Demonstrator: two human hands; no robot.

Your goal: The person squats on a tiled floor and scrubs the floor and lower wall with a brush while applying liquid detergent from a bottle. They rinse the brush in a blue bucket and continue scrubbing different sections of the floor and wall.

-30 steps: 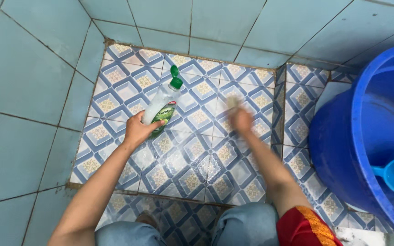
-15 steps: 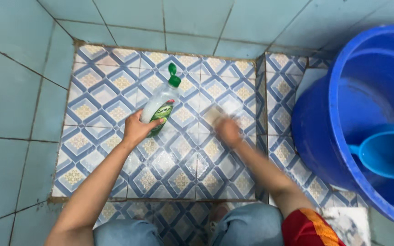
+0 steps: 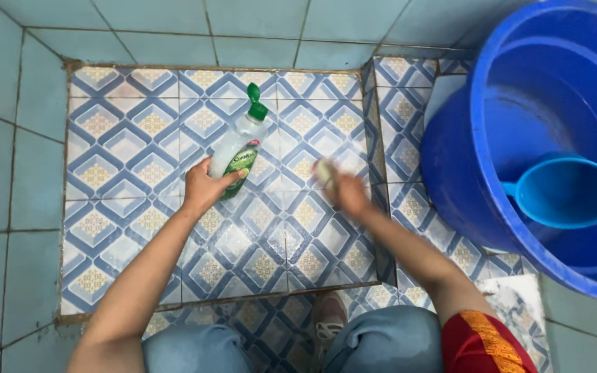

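— Clothing on the arms?
— Bare from wrist to elbow on both sides; no watch, ring or glove visible on the hands; short red sleeve at the right upper arm, trimmed with a patterned orange-yellow band.
— Lower down?
— Light blue denim trousers over both knees; worn greyish shoe with pale lacing between them.
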